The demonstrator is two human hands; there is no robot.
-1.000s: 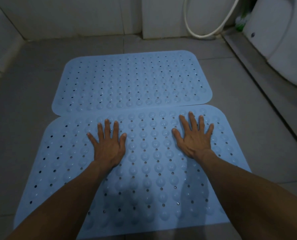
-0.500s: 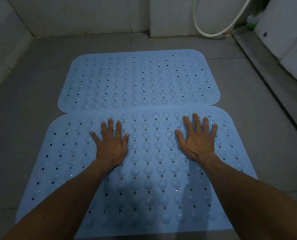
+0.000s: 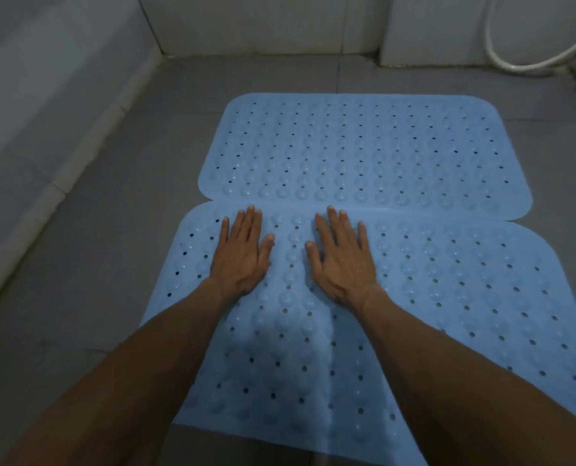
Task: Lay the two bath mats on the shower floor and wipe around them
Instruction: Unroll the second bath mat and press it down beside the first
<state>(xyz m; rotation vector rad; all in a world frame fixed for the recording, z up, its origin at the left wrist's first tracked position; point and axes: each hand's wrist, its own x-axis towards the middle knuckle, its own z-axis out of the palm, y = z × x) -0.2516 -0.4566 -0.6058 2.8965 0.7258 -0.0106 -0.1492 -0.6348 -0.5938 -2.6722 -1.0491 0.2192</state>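
Both hands have shifted toward the left part of the near light-blue perforated rubber bath mat (image 3: 431,297) since a second ago, when they were spread well apart across its middle; they now lie close together. The left hand (image 3: 242,253) and right hand (image 3: 342,260) are flat, palms down, fingers extended and holding nothing, fingertips just short of the mat's far edge. In my judgement this is pressing-down of the suction side, working along the mat section by section.

The far light-blue perforated rubber bath mat (image 3: 363,153) lies flat at centre frame, its near edge touching or slightly overlapping the near mat; which, cannot be told. Both mats are therefore laid; the wiping step appears not yet begun, and no cloth is visible.

The grey tiled shower floor (image 3: 95,230) is bare at frame left. A white tiled wall (image 3: 44,79) fills the upper left, and a white shower hose (image 3: 515,63) loops at upper right.
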